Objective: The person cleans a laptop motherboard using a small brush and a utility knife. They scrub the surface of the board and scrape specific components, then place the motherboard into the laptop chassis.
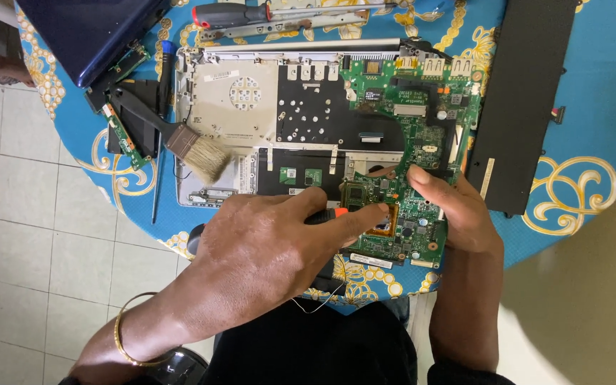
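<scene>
While the left hand (265, 239) curls its fingers (365, 214) tight around a black-and-orange screwdriver (326, 215), its tip is pressed onto the green circuit board (411, 142), a flat L-shaped panel crowded with tiny chips and metal ports. At three o'clock from that hand, the right hand (447, 207) rests on the board's lower part, its fingers narrowly bent and touching the surface without visibly gripping anything. The board lies in an opened laptop shell (229, 100) of pale grey metal with a matte black perforated plate. At nine o'clock, a paintbrush (180, 139) with a black handle and soft tan bristles lies across the shell's edge. A long black battery (518, 100) sits at two o'clock on the worktop (593, 85), covered in glossy blue cloth with gold scrolls. A gold bangle (126, 335) circles the left wrist.
</scene>
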